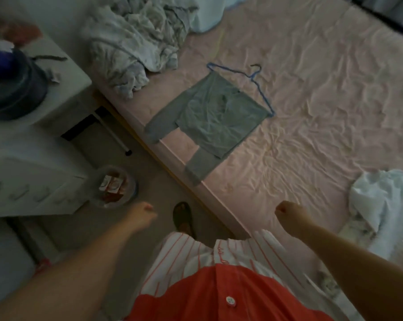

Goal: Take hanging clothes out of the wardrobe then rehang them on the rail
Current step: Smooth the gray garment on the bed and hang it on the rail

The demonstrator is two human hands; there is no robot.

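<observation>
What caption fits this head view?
Grey-green long-sleeved top on a blue wire hanger lies flat on the pink-sheeted bed; left hand and right hand curled, holding nothing.

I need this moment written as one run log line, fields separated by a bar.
left hand: curled, empty | right hand: curled, empty | grey garment on blue hanger: flat on pink bed, untouched

Grey garment [209, 117] on blue hanger [253, 77] lies on pink bed [323, 89].

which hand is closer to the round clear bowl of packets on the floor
Left. The left hand hangs just right of the round clear bowl of packets; the right hand is far across, over the bed edge.
</observation>
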